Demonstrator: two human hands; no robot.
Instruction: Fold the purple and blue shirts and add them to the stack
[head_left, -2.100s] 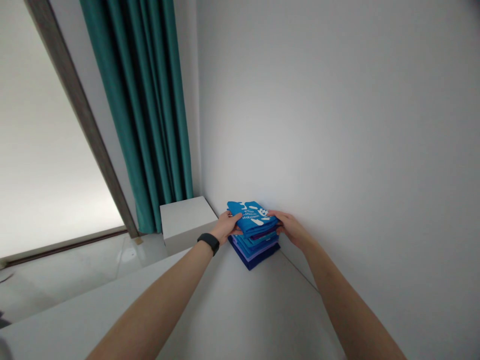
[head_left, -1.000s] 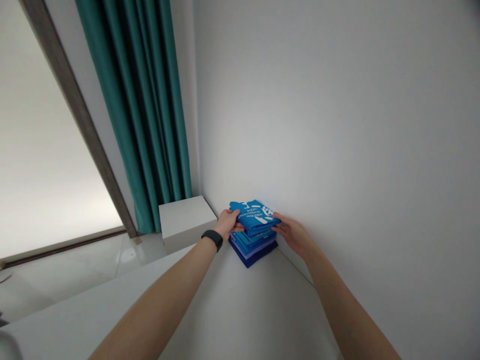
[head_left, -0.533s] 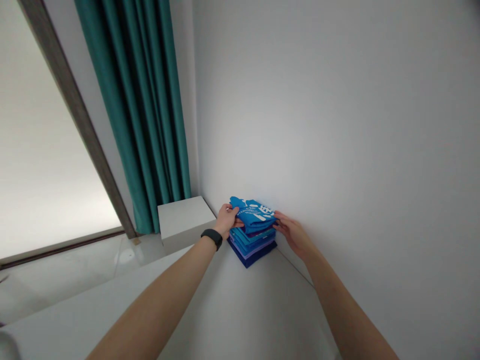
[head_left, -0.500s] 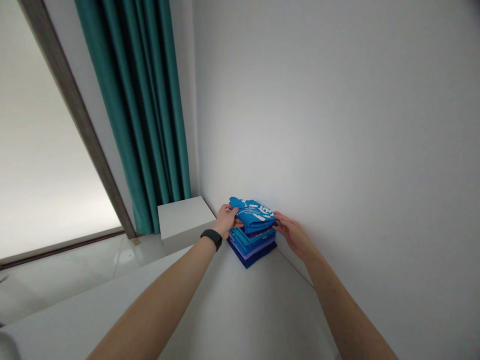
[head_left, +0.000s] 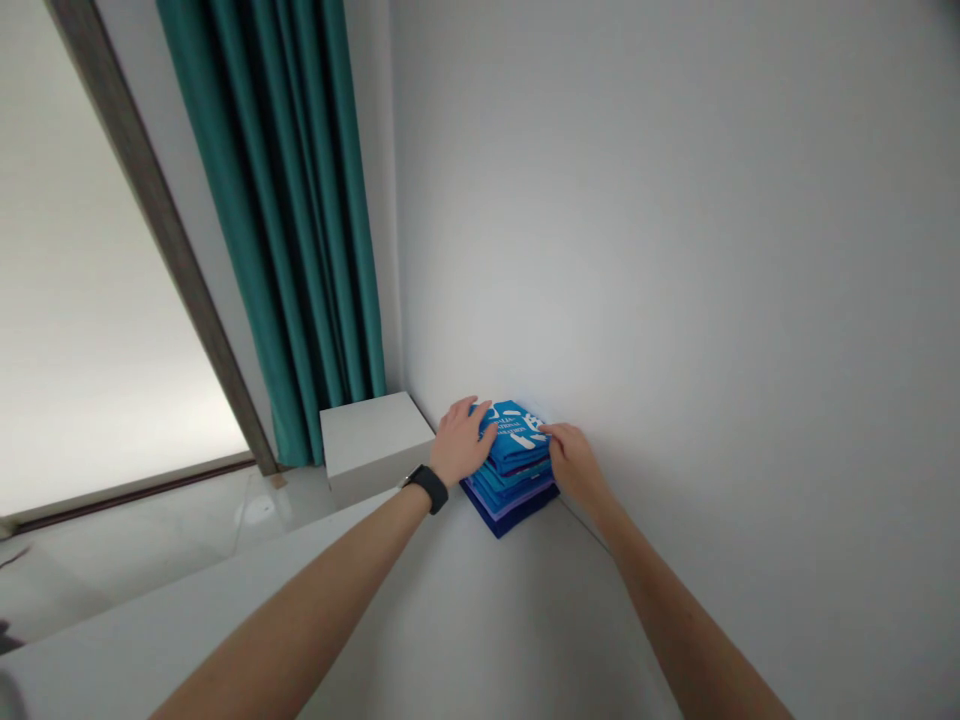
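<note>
A pile of folded clothes (head_left: 517, 497) in blue, teal, lilac and navy lies on the white surface against the wall. On top is a folded blue shirt (head_left: 514, 450) with white print, its layers fairly level. My left hand (head_left: 459, 442), a black band on its wrist, rests with fingers spread over the shirt's left edge. At the right corner, my right hand (head_left: 574, 460) is closed on the shirt's edge, index finger on top; its thumb is hidden.
A white box-like cabinet (head_left: 375, 430) stands to the left, below a green curtain (head_left: 300, 250). The plain wall (head_left: 637, 250) rises directly behind the pile. A glossy floor (head_left: 135, 550) shows at lower left, beside a frosted panel (head_left: 97, 300).
My left hand has let go of the shirt's left edge and now lies spread on top. The right fingers have curled onto the right corner. The shirt lies flatter.
</note>
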